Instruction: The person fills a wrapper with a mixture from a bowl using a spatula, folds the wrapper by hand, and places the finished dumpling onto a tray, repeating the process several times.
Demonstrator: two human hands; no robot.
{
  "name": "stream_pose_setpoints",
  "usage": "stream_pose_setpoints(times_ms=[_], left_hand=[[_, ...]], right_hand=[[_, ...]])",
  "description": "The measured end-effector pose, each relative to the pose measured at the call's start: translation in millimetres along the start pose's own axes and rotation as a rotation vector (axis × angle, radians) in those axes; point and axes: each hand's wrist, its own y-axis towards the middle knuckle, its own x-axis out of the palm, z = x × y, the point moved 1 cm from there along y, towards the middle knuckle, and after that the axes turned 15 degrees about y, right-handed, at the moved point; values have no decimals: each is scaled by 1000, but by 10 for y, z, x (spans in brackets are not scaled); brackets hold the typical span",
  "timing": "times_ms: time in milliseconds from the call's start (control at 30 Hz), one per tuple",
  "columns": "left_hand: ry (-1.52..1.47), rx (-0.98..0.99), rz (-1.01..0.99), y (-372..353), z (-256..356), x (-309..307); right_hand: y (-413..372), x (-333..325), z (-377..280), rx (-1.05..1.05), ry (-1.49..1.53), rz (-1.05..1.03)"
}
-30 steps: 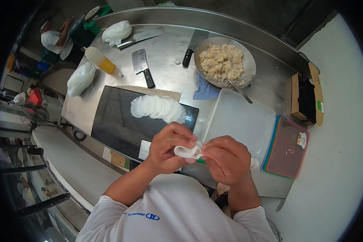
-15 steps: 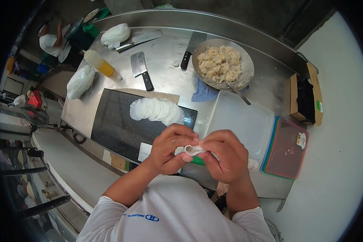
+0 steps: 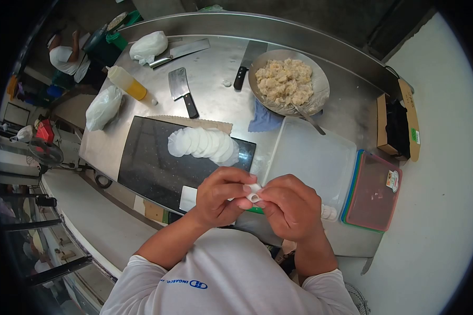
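Note:
My left hand (image 3: 222, 197) and my right hand (image 3: 291, 207) meet in front of my chest and pinch a small white dumpling wrapper (image 3: 254, 195) folded between the fingertips. Only a little of the dough shows between the thumbs. Beyond the hands, a fanned row of round white wrappers (image 3: 201, 143) lies on a black cutting board (image 3: 152, 165). A metal bowl of pale minced filling (image 3: 286, 81) with a spoon (image 3: 309, 119) in it stands at the far right of the steel table (image 3: 215, 102).
A white plastic tub (image 3: 312, 160) sits right of the board, with a pink-rimmed lid (image 3: 372, 191) beside it. Two cleavers (image 3: 182, 89) (image 3: 180, 51), a black-handled knife (image 3: 245, 65), a yellow squeeze bottle (image 3: 126, 83), two white bags (image 3: 102, 107) and a blue cloth (image 3: 263, 119) lie on the table. Another person (image 3: 65, 55) stands far left.
The wrapper has been folded smaller between my fingers and less of it shows. My hands have closed in together and stayed in the same place.

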Motion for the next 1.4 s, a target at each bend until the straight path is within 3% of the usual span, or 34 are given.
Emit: stream_pose_setpoints(times_ms=[233, 300, 333, 400, 467, 600, 667, 933, 1033, 1100, 1133, 1167, 1233, 1267, 1333, 1400], left_hand=[[52, 83, -189, 79, -7, -19], [-336, -358, -185, -10, 29, 68], [-338, -359, -184, -65, -24, 65], [-719, -833, -352, -187, -156, 65], [-839, -915, -328, -201, -144, 74], [-1210, -1072, -344, -110, -102, 89], [-1137, -1072, -363, -120, -120, 126], [-715, -907, -622, -256, -288, 216], [-583, -815, -707, -307, -317, 302], [-402, -648, -835, -271, -309, 392], [-431, -736, -912, -283, -333, 448], [-448, -740, -919, -351, -360, 525], [51, -443, -869, -497, -446, 665], [135, -358, -849, -495, -459, 683], [220, -330, -804, -620, -547, 770], [308, -306, -765, -743, -627, 827]], right_hand=[[-25, -1, 59, 2, -68, 112], [-87, -23, 123, 55, -108, 115], [-108, -25, 164, 83, -139, 101], [-130, -24, 223, 113, -167, 81], [-156, -10, 263, 172, 127, 123], [-260, 26, 287, 204, 91, 109], [-383, -3, 333, 336, 61, 88], [-620, -54, 398, 395, -42, 38], [-741, -136, 415, 438, -65, 12], [-838, -269, 433, 499, -73, -1], [-901, -371, 448, 596, -45, -20], [-959, -490, 481, 683, -18, -40], [-1225, -756, 618, 751, -69, -22], [-1391, -886, 742, 835, -177, 20], [-1495, -985, 807, 978, -295, 66], [-1477, -907, 805, 1039, -201, 79]])
